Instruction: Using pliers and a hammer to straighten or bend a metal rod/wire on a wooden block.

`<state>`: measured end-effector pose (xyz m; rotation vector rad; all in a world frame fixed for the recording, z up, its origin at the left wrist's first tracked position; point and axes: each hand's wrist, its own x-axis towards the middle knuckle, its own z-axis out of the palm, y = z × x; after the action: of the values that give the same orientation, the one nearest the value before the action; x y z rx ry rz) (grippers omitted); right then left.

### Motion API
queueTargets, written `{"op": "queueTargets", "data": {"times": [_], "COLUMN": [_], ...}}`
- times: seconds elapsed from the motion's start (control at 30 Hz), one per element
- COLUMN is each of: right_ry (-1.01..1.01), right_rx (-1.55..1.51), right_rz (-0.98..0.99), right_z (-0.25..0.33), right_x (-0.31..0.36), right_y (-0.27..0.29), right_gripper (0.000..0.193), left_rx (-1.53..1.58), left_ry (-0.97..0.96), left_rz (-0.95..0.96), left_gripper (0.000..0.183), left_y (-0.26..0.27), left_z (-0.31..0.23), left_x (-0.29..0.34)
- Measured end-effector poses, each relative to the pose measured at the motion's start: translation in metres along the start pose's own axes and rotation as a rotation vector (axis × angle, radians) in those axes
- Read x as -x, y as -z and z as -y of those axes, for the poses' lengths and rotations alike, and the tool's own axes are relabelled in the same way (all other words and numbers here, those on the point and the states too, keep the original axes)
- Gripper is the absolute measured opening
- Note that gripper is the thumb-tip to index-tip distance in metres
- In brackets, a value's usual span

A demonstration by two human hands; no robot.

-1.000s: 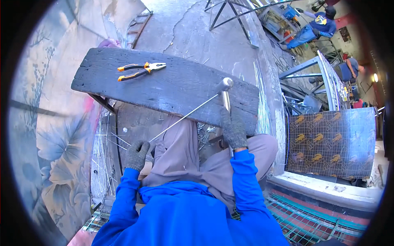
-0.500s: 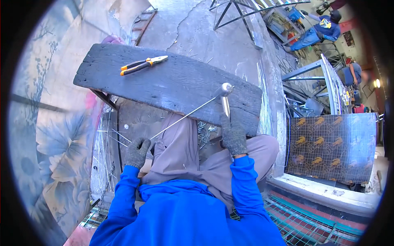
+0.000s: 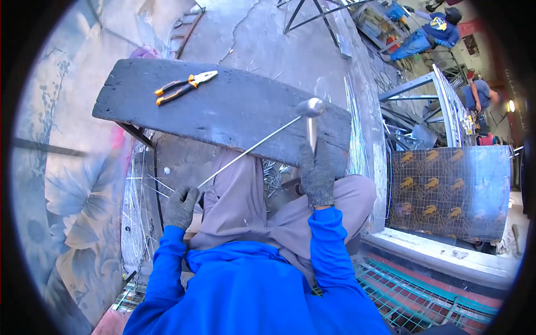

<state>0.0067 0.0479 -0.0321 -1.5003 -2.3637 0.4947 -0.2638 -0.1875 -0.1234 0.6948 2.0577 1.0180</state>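
left hand (image 3: 181, 207): gloved fingers close on rod (image 3: 245, 153) | right hand (image 3: 318, 178): gloved fingers wrap hammer (image 3: 311, 132), its head above table's (image 3: 245, 106) right part | rod: slants from left hand over table's near edge, far end at hammer head, contact unclear | pliers (image 3: 192, 84): lie on table's left part, handles parted

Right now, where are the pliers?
In the head view, the pliers lie on the left half of the dark bench, farther left than the hammer.
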Motion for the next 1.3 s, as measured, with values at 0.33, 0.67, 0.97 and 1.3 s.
{"op": "queueTargets", "data": {"times": [0.33,0.67,0.97,1.3], "right_ry": [-0.241,-0.156,0.031,-0.459], "right_rx": [-0.089,0.131,0.182,0.037], "right_rz": [-0.048,-0.018,-0.087,0.088], "right_z": [-0.016,-0.028,-0.040,-0.032], "right_x": [-0.019,-0.045,-0.041,-0.073], "right_y": [-0.014,-0.011,-0.018,-0.006], "right_gripper": [0.050,0.056,0.054,0.056], "left_rx": [-0.120,-0.069,-0.040,-0.013], "left_ry": [-0.022,-0.070,-0.027,-0.066], "left_rz": [-0.030,-0.032,-0.035,-0.036], "left_gripper": [0.025,0.029,0.030,0.028], "left_y": [-0.001,-0.003,0.000,-0.005], "left_z": [-0.008,0.008,0.009,0.016], "left_x": [0.005,0.002,0.002,0.001]}}
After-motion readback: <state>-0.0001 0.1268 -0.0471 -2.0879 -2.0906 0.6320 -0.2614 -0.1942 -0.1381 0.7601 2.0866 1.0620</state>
